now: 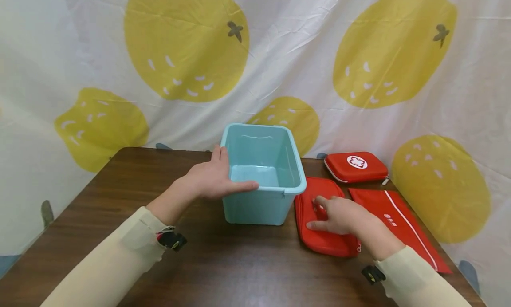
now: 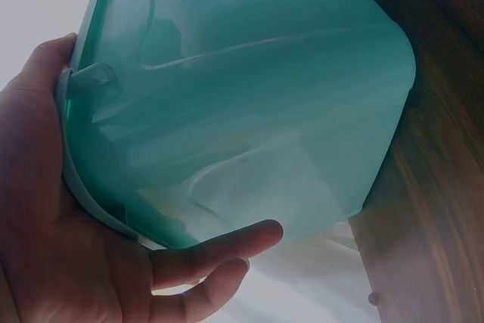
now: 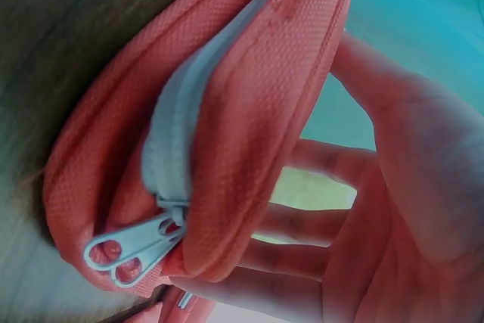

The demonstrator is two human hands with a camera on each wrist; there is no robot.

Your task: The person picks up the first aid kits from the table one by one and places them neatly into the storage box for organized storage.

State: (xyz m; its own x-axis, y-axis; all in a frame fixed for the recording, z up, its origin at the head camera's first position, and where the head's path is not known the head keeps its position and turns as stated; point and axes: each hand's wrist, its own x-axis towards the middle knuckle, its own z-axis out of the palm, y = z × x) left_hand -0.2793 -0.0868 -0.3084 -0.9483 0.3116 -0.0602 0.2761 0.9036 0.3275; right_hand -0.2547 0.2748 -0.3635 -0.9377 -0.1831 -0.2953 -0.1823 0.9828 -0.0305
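A light blue plastic bin (image 1: 253, 209) stands upright on the table. My left hand (image 1: 209, 178) rests on its near left corner, thumb stretched along the front rim. In the left wrist view, the straight fingers (image 2: 227, 251) lie along the wall of the bin (image 2: 265, 111). Right of the bin lies a red zipped pouch (image 1: 327, 245). My right hand (image 1: 343, 214) touches its top with spread fingers and thumb. A pale zipper with a metal pull (image 3: 140, 247) runs round the pouch's edge in the right wrist view. Nothing shows inside the bin.
A red hard case with a white emblem (image 1: 355, 165) sits at the back right of the brown wooden table (image 1: 239, 271). In front of it lies a flat red pouch with a white zipper (image 1: 399, 222). A lemon-print curtain (image 1: 287, 41) hangs behind the table.
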